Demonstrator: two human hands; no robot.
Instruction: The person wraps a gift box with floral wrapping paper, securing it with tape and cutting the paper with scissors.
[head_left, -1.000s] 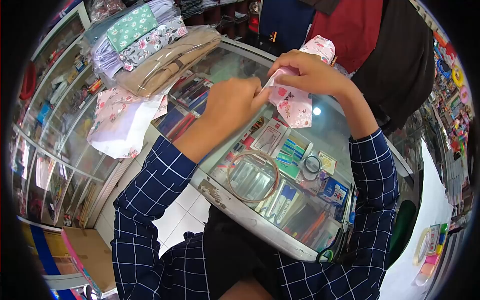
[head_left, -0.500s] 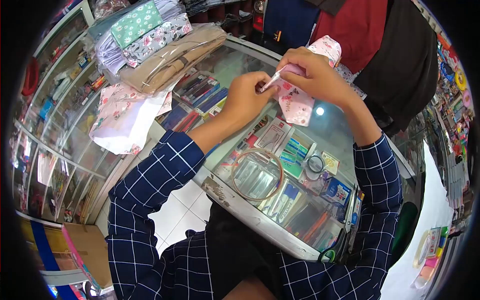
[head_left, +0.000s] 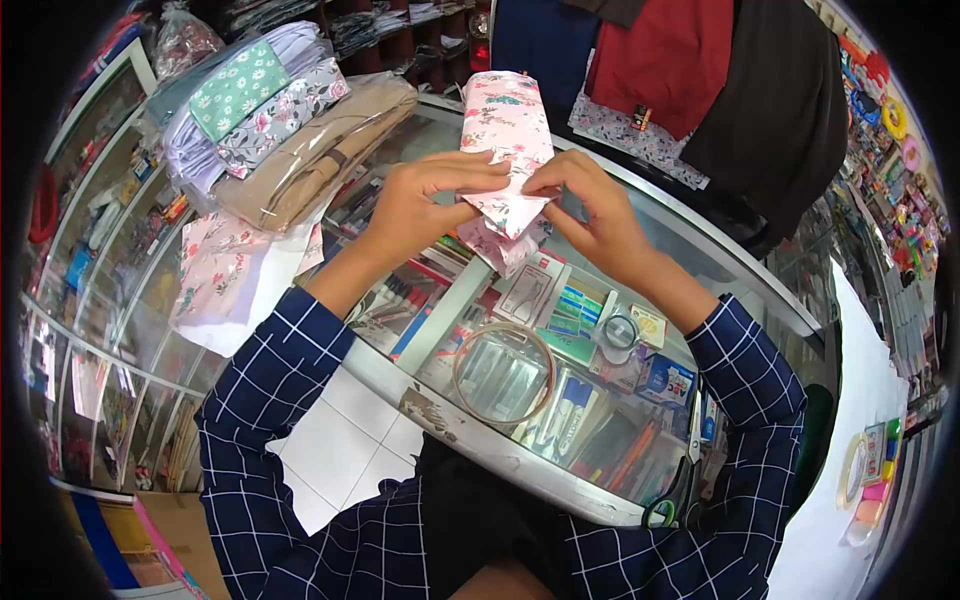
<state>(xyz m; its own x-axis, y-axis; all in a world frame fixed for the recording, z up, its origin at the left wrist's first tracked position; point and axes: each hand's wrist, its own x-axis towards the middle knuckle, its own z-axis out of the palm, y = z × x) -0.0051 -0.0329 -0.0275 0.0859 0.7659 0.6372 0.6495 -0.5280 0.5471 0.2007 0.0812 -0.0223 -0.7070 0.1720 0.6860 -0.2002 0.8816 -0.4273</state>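
A long bundle wrapped in pink floral paper (head_left: pixel 505 120) lies on the glass counter, pointing away from me, its near end folded to a point. My left hand (head_left: pixel 415 205) is on the left side of that end, fingers flat over the paper and thumb at the fold. From the right, my right hand (head_left: pixel 590 210) pinches the folded edge between thumb and fingers. A loose flap of the paper hangs below the point. Nearer me on the glass sits a roll of clear tape (head_left: pixel 457 375).
Scissors (head_left: pixel 690 450) with green-black handles lie at the counter's near right. Plastic-wrapped clothes (head_left: pixel 320 155) and a floral paper piece (head_left: pixel 215 265) are at the left. Dark and red garments (head_left: pixel 665 70) lie at the back right. White paper (head_left: pixel 860 350) is far right.
The bundle has turned to lie lengthwise, its patterned face up. My left hand has opened flatter onto it, and my right hand has moved lower and left to the near end.
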